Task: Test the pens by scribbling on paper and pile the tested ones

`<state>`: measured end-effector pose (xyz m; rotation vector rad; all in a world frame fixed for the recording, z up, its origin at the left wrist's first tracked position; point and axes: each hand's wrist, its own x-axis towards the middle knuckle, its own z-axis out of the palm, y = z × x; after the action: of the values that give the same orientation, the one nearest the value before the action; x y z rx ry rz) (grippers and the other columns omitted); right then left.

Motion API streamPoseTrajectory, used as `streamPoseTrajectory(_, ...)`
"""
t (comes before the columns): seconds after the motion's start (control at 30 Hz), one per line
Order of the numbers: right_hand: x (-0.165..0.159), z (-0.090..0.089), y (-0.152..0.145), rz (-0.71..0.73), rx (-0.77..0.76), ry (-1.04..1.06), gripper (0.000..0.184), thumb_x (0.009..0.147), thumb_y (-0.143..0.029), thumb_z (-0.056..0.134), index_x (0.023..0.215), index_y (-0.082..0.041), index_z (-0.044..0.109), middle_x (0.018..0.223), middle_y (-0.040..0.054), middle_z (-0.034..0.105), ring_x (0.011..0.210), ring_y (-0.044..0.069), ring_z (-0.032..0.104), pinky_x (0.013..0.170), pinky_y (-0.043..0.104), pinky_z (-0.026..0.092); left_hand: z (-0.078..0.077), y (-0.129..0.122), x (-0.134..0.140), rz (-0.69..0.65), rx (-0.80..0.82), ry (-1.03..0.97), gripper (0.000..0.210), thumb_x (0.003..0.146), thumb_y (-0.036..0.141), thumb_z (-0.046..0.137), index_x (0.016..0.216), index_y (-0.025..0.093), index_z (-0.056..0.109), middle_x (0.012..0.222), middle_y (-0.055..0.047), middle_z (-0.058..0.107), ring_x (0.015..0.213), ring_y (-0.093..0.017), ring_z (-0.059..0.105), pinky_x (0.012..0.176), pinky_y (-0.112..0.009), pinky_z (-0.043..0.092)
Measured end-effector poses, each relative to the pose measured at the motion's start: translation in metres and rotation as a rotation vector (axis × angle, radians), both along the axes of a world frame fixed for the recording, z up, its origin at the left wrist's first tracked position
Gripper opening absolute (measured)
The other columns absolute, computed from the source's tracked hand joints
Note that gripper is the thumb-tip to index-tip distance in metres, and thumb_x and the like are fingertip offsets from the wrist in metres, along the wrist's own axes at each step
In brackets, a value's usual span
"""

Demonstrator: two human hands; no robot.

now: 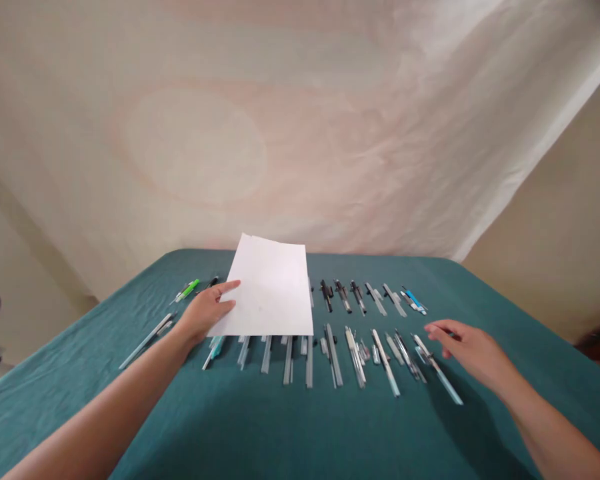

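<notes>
My left hand grips a white sheet of paper by its left edge, with thumb and fingers on its face. The sheet is raised over the middle of two rows of pen parts and hides some of them; a second sheet edge seems to show at its top. At the right, my right hand hovers over the cloth with its fingers loosely curled. Close beside its fingertips lies a disassembled pen with a pale barrel. Whether anything sits between those fingers cannot be made out.
A dark green cloth covers the table. In the back row are black pen parts, a blue pen and a green pen. The front row has several clear barrels and a white barrel. A pale sheet hangs behind.
</notes>
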<state>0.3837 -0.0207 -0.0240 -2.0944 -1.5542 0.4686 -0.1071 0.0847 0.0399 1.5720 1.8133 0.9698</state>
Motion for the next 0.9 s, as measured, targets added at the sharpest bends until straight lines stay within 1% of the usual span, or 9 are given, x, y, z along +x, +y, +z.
streamPoseTrajectory(0.13,0.013,-0.012,0.03,-0.008,0.009,-0.007,0.038,0.077,-0.05,0.045,0.088,-0.022,0.068,0.078,0.0023,0.072,0.052,0.016,0.061,0.051,0.024,0.041,-0.013,0.027,-0.021,-0.138,-0.035,0.267,0.054,0.065,0.025,0.057,0.118,0.014,0.059,0.089,-0.001,0.069,0.074,-0.02,0.062,0.069,-0.027,0.046)
streamPoseTrajectory(0.23,0.012,-0.028,0.04,0.008,0.008,0.021,0.036,0.078,-0.048,0.045,0.09,-0.021,0.066,0.08,0.0015,0.071,0.052,0.015,0.062,0.053,0.024,0.042,-0.024,0.036,-0.03,-0.172,-0.016,0.338,0.051,0.067,0.024,0.054,0.116,0.014,0.06,0.102,-0.004,0.067,0.084,-0.022,0.062,0.076,-0.028,0.045)
streamPoseTrajectory(0.3,0.01,-0.034,0.04,0.017,-0.004,0.026,0.036,0.079,-0.047,0.044,0.091,-0.022,0.066,0.079,0.0004,0.071,0.053,0.015,0.063,0.055,0.024,0.043,-0.027,0.037,-0.034,-0.17,0.012,0.363,0.048,0.067,0.025,0.054,0.113,0.014,0.061,0.116,-0.007,0.061,0.1,-0.026,0.057,0.087,-0.03,0.041)
streamPoseTrajectory(0.37,0.008,-0.031,0.033,0.019,-0.028,-0.014,0.035,0.08,-0.047,0.043,0.089,-0.023,0.066,0.077,-0.0006,0.07,0.055,0.015,0.063,0.057,0.024,0.043,-0.026,0.035,-0.034,-0.134,0.111,0.457,0.046,0.069,0.026,0.054,0.113,0.014,0.061,0.13,-0.011,0.05,0.117,-0.03,0.046,0.099,-0.037,0.032)
streamPoseTrajectory(0.43,0.005,-0.02,0.021,0.039,-0.056,-0.088,0.033,0.081,-0.049,0.043,0.084,-0.024,0.065,0.076,-0.0005,0.07,0.06,0.017,0.063,0.057,0.024,0.041,-0.021,0.029,-0.03,-0.099,0.268,0.608,0.043,0.075,0.029,0.051,0.116,0.016,0.058,0.135,-0.012,0.043,0.122,-0.034,0.038,0.102,-0.044,0.026)
streamPoseTrajectory(0.47,0.004,-0.013,0.014,0.06,-0.077,-0.129,0.032,0.08,-0.05,0.044,0.082,-0.025,0.065,0.076,0.0001,0.069,0.063,0.018,0.063,0.057,0.024,0.04,-0.018,0.025,-0.025,-0.12,0.324,0.66,0.04,0.078,0.03,0.049,0.115,0.018,0.058,0.134,-0.011,0.044,0.121,-0.033,0.039,0.101,-0.046,0.026)
streamPoseTrajectory(0.6,-0.006,0.003,-0.011,0.121,-0.235,-0.262,0.03,0.077,-0.052,0.052,0.078,-0.024,0.062,0.074,0.0024,0.067,0.065,0.019,0.06,0.053,0.024,0.032,-0.01,0.009,0.016,-0.445,0.44,0.681,0.027,0.086,0.03,0.043,0.102,0.024,0.063,0.12,-0.005,0.057,0.112,-0.025,0.049,0.097,-0.04,0.033)
streamPoseTrajectory(0.77,-0.015,-0.008,-0.015,0.07,-0.288,-0.281,0.017,0.078,-0.039,0.055,0.079,-0.022,0.059,0.072,0.0024,0.065,0.064,0.018,0.058,0.053,0.023,0.028,-0.011,-0.002,0.088,-0.701,0.529,0.585,0.023,0.086,0.02,0.043,0.094,0.024,0.065,0.103,-0.003,0.065,0.098,-0.02,0.057,0.088,-0.036,0.039)
streamPoseTrajectory(0.9,-0.015,-0.014,-0.004,0.071,-0.227,-0.237,0.011,0.078,-0.033,0.056,0.079,-0.022,0.06,0.066,0.0008,0.064,0.061,0.016,0.057,0.054,0.022,0.028,-0.024,-0.006,0.117,-0.748,0.581,0.463,0.024,0.083,0.013,0.046,0.092,0.023,0.066,0.092,-0.003,0.067,0.089,-0.019,0.059,0.085,-0.035,0.04)
